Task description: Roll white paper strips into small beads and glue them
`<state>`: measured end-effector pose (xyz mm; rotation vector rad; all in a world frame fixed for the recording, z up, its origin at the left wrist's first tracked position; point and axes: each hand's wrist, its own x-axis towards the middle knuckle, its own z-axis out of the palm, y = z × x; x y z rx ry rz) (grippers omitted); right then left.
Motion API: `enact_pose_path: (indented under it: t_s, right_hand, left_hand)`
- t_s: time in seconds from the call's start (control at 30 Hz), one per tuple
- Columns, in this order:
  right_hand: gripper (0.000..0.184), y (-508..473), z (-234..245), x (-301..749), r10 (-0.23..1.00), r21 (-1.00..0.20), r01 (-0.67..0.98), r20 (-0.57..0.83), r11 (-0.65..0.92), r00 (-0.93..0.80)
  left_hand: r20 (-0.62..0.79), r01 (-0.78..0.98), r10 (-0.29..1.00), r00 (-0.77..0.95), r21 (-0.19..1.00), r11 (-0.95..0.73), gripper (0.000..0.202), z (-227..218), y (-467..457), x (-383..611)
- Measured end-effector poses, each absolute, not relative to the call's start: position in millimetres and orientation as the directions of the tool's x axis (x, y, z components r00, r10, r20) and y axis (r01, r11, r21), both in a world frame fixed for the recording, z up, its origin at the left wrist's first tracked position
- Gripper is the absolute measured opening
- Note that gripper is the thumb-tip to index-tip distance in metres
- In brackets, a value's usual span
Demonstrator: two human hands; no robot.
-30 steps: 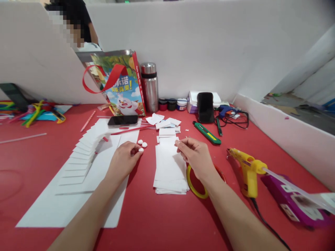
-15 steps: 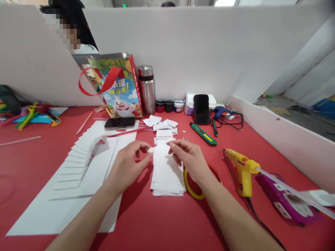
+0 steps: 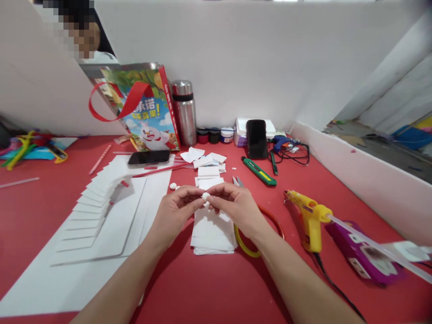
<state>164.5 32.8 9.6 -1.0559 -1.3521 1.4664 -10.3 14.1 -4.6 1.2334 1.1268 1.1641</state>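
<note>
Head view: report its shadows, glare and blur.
Head view: soft shadow on the white paper stack beneath the right hand; bright streaks on the steel bottle; purple device blurred toward the frame's right edge.

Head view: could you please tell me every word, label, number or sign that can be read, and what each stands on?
"承诺": front of the bag, upper line; the red handle crosses what precedes it.
"真果!": same front, lower line; preceding character unclear.
Red side of the bag: white characters too small.
White jar: label too small.
Purple object: pale label blurred.
</note>
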Motion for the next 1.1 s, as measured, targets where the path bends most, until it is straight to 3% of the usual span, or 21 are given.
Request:
enact_pose_path:
  t_s: [0.47, 0.73, 0.93, 1.1]
  right_hand:
    - [0.018, 32, 1, 159, 0.964, -0.999, -0.007, -0.048, -0.051, -0.26]
    - [0.017, 27, 5, 157, 0.963, -1.0, -0.013, -0.008, -0.012, -0.268]
    - [0.01, 20, 7, 157, 0.966, -0.994, 0.047, 0.085, 0.1, -0.244]
    - [0.004, 17, 8, 155, 0.948, -0.938, 0.204, 0.239, 0.281, -0.21]
  left_hand:
    - [-0.089, -0.108, 0.996, 0.026, 0.99, 0.091, 0.026, -3, 14, -11]
    - [0.015, -0.109, 0.999, 0.043, 0.994, -0.01, 0.014, -7, 17, -13]
    - [0.117, -0.091, 0.992, 0.042, 0.989, -0.113, 0.008, -8, 16, -15]
    - [0.142, -0.151, 0.988, 0.053, 0.98, -0.133, 0.008, -11, 18, -15]
